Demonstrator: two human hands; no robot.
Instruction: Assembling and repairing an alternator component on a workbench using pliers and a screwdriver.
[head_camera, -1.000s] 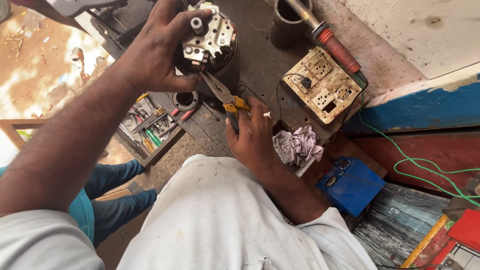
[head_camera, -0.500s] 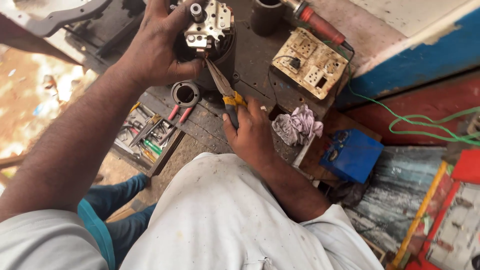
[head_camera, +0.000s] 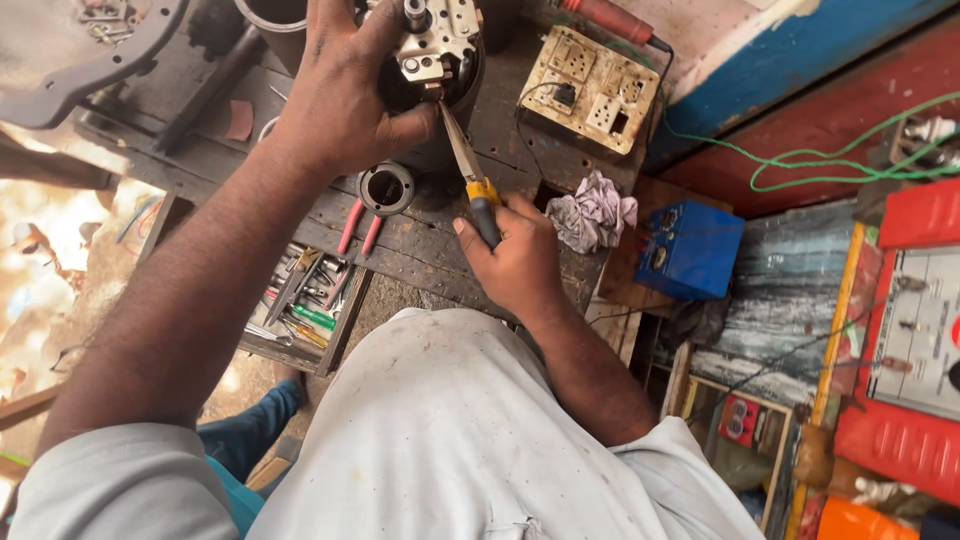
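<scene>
My left hand (head_camera: 345, 95) wraps around a dark cylindrical motor part (head_camera: 435, 60) with a metal end plate, standing on the dark workbench (head_camera: 420, 245). My right hand (head_camera: 515, 260) grips long-nose pliers (head_camera: 468, 165) with yellow and black handles. The plier tips reach up to the underside of the metal end plate, just beside my left thumb.
A cream socket board (head_camera: 590, 90) lies right of the motor part, with a crumpled rag (head_camera: 595, 215) and a blue box (head_camera: 690, 250) below it. A metal ring (head_camera: 385, 188) and red-handled pliers (head_camera: 358, 230) lie on the bench. A tool drawer (head_camera: 300, 305) hangs open at the left. Green wire (head_camera: 800, 160) runs right.
The view has shifted so the bench sits higher and further right. My right hand has raised the pliers, and their tips now touch the motor part.
</scene>
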